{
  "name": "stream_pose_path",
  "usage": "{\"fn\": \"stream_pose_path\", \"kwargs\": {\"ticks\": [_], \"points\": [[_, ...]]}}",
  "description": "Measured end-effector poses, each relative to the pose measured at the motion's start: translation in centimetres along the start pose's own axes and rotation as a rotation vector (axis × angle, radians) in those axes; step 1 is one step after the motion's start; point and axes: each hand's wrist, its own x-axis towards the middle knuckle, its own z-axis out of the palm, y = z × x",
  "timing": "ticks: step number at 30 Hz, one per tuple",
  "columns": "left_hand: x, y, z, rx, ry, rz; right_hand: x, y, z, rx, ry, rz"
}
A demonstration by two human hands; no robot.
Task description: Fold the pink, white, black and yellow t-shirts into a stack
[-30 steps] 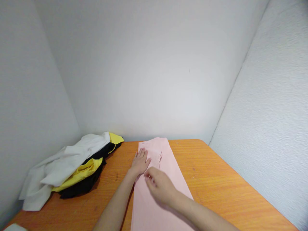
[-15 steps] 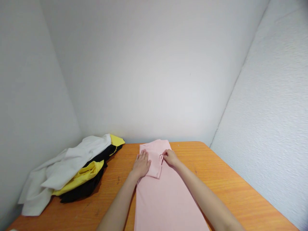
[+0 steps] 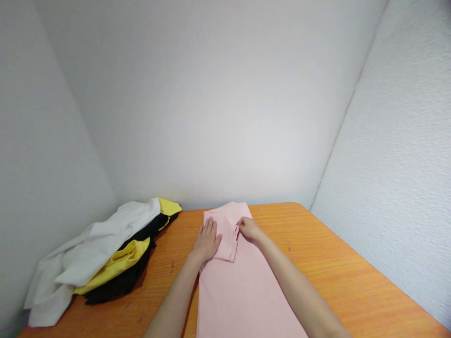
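In the head view, your pink garment (image 3: 243, 291) lies flat on the orange wooden table (image 3: 324, 267), its long axis running from your body straight away toward the back wall, far end just short of the table's rear edge. Your left hand (image 3: 207, 241) rests palm down on the garment's left side, fingers extended and close together, pointing away from you. It presses on a folded-in flap (image 3: 225, 237) of the same cloth. Your right hand (image 3: 248, 227) sits just right of that flap, fingertips pinching its gathered right edge near the far end. Both hands are touching the cloth, and the flap lies between them, with most of the garment trailing back toward you under your forearms. Well to the left, apart from the garment, sits a pile of white, yellow and black clothes (image 3: 105, 256).
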Motion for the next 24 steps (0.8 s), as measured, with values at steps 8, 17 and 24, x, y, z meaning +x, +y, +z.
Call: {"fn": "stream_pose_path", "kwargs": {"ticks": [8,17,24], "points": [[0.0,-0.1,0.0,-0.011,-0.006,0.027,0.6,0.1,-0.4,0.044,0.111,0.016],[-0.1,-0.1,0.0,0.012,-0.015,0.045,-1.1,-2.0,-2.3,-0.132,0.171,-0.098],[-0.1,0.3,-0.4,0.032,-0.026,0.036,-4.4,-5.2,2.6,-0.329,-0.076,-0.375]]}}
